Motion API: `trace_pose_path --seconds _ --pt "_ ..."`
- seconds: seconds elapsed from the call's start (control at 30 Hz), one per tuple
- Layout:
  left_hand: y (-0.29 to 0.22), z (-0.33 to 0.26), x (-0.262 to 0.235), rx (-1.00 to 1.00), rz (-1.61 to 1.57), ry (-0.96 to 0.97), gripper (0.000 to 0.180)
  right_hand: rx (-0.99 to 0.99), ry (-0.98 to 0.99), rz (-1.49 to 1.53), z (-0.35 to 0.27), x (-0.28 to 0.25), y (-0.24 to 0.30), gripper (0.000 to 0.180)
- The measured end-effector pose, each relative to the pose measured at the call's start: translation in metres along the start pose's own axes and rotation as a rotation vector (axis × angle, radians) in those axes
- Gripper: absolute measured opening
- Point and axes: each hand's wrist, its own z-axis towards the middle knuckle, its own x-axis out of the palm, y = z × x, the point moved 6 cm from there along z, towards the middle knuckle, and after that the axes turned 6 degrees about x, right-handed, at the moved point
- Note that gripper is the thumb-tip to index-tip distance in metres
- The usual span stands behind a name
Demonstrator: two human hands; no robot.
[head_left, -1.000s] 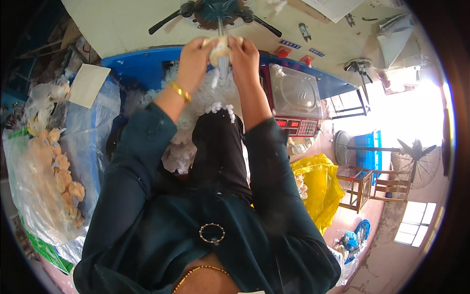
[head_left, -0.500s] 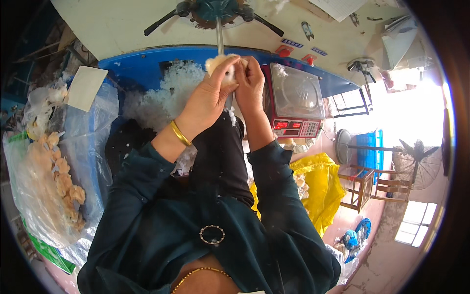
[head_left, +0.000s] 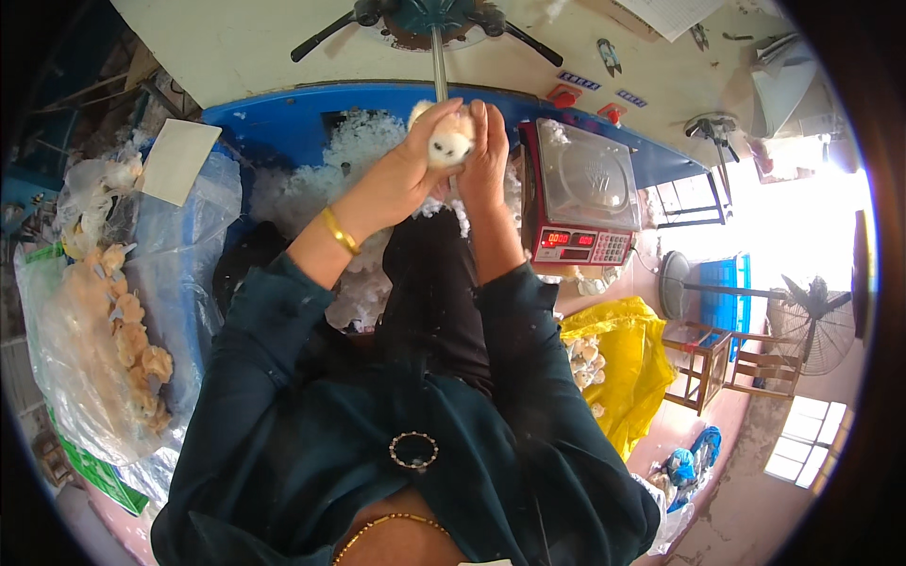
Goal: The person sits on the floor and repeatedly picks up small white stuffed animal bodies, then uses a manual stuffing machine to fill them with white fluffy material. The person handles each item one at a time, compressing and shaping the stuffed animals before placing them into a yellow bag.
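Note:
A small cream plush toy (head_left: 450, 148) with a white muzzle and dark eyes sits between my hands at the lower end of a metal tube (head_left: 439, 66). My left hand (head_left: 411, 168) wraps its left side, thumb under the toy. On the other side my right hand (head_left: 485, 156) presses round it with bent fingers. Both hands are closed on the toy. The tube comes out of a dark green machine head (head_left: 429, 17) with black handles. Whether the tube's end is inside the toy is hidden by my fingers. White fluffy stuffing (head_left: 363, 141) lies just left of and below my hands.
Right of my hands stands a red scale (head_left: 583, 193) with a lit display. A clear plastic bag (head_left: 85, 349) of peach plush pieces is at the left. A yellow sack (head_left: 623, 368) holds more plush pieces at the right. A blue ledge (head_left: 274, 113) borders the machine.
The toy has turned between my hands, so its white muzzle and eyes now show. My right fingers have shifted to its right side. The whole view has slid slightly right.

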Motion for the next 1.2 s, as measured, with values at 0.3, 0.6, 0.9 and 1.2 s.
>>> trace_pose_path --seconds 0.3,0.6,0.9,1.2 --pt "-0.005 0.010 0.003 0.076 0.089 -0.069 0.061 0.016 -0.029 -0.054 0.010 -0.015 -0.014 0.038" --pt "-0.022 0.000 0.000 0.103 -0.105 -0.210 0.051 0.078 -0.035 -0.090 -0.007 -0.004 0.022 0.040" --pt "-0.004 0.010 -0.009 0.014 -0.078 -0.321 0.045 -0.106 -0.041 -0.349 0.009 0.013 0.045 0.046" --pt "-0.010 0.000 -0.015 0.128 0.020 -0.283 0.057 -0.263 -0.011 -0.398 -0.006 0.007 0.030 0.039"
